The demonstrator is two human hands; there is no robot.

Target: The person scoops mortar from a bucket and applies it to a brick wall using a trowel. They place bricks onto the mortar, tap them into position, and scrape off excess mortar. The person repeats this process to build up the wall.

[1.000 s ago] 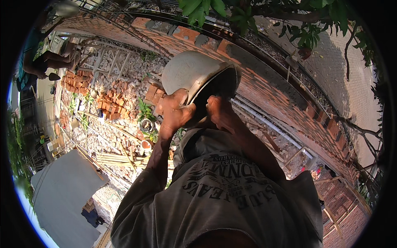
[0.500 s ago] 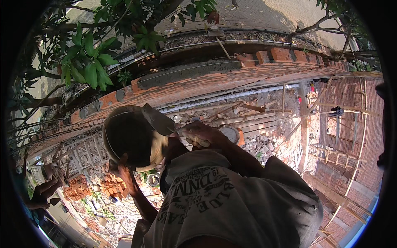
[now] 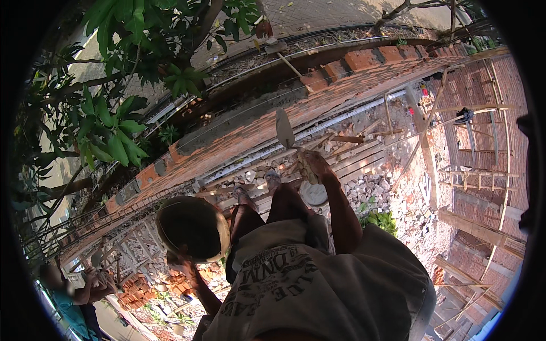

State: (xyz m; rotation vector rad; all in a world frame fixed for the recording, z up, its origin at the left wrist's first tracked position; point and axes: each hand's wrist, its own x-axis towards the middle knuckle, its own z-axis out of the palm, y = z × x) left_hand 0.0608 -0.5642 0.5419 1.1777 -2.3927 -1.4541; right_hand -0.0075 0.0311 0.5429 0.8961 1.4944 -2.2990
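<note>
Round pale-tan bucket, dark inside (image 3: 223, 230): at 8 o'clock from centre, just beside the knees, mouth facing the camera. Outdoor building site in hard sun and shade. Tall red-brick wall with wooden poles (image 3: 475, 85) spans 2 to 4 o'clock. Long, low red-brick wall, partly topped with grey mortar (image 3: 250, 139), runs from 9 to 1 o'clock. Grey paved ground (image 3: 318, 14) beyond it at 12; green-leaved tree branches (image 3: 116, 142) at 10. Weathered wooden planks (image 3: 361, 159) at 3, feet near them; pale broken rubble (image 3: 367, 190) at 4. Co-worker in teal clothing (image 3: 71, 310) at 8, far edge; orange-red brick stack (image 3: 136, 291) at 7. Round light-grey container (image 3: 314, 194) near centre, 4 o'clock. Left hand (image 3: 181, 260): fingers hooked over bucket's lower rim. Right hand (image 3: 315, 165): fingers curled round handle of grey metal trowel (image 3: 284, 129), blade toward 12.
</note>
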